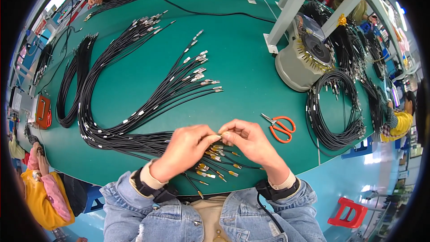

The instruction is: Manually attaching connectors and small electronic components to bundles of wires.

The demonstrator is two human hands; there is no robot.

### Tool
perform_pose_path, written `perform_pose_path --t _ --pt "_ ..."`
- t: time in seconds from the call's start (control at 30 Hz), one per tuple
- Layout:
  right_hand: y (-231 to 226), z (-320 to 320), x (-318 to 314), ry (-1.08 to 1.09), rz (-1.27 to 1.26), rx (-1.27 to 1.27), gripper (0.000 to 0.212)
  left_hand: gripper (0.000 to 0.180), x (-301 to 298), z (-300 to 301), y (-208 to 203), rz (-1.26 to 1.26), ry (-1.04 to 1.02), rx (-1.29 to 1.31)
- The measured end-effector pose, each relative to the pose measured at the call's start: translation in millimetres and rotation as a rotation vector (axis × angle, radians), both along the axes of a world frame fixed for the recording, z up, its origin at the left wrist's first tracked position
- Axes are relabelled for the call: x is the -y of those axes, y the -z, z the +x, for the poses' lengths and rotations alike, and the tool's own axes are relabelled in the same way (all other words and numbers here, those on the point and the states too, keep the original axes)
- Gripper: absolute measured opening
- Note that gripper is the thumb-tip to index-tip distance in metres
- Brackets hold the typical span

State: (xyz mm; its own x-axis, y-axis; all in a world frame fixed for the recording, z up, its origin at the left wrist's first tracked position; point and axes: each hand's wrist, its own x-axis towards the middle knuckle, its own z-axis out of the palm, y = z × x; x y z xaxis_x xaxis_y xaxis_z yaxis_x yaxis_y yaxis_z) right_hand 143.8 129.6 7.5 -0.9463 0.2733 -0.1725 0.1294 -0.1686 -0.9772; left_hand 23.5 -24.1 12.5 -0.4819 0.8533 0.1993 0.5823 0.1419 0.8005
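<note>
My left hand [188,145] and my right hand [247,141] meet fingertip to fingertip above the near edge of the table. Both are closed in a pinch on something small between the fingertips, mostly hidden by the fingers. Right under them fans out a bundle of black cables [134,142], its ends carrying brass-coloured connectors [215,157] and small white and yellow tags. The bundle bends round at the left, and its other strands end in silvery, white-tagged tips farther off. Orange-handled scissors [282,129] lie with blades apart to the right of my right hand.
Green matting covers the table [251,103]. A grey round machine [301,58] stands at right beside white metal posts [293,6], with a coiled black cable bundle [336,112] nearer me. More cables hang at left by an orange-fronted box [42,112]. People work around the table; a red stool [348,213] is on the floor.
</note>
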Motion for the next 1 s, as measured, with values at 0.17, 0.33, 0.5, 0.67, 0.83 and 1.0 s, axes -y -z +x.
perform_pose_path --t 0.17,0.33,0.5,0.67,0.83,1.0 --pt "-23 24 -50 0.155 0.347 0.077 0.016 0.018 -22 -46 7 -0.055 -0.048 -0.283" --pt "-55 53 -129 0.646 0.551 -0.105 0.020 0.016 -42 -69 25 -0.085 -0.092 -0.444" --pt "-72 75 -224 0.848 0.696 -0.044 0.020 0.016 -50 -70 30 -0.124 -0.058 -0.494" --pt "-74 67 -270 0.781 0.790 0.216 0.024 0.014 -49 -65 26 -0.103 -0.053 -0.479" --pt "-76 58 -275 0.634 0.650 0.279 0.021 0.012 -46 -53 22 -0.083 -0.096 -0.137" --pt "-71 57 -274 0.705 0.569 0.221 0.016 0.011 -42 -38 9 0.021 0.027 -0.006"
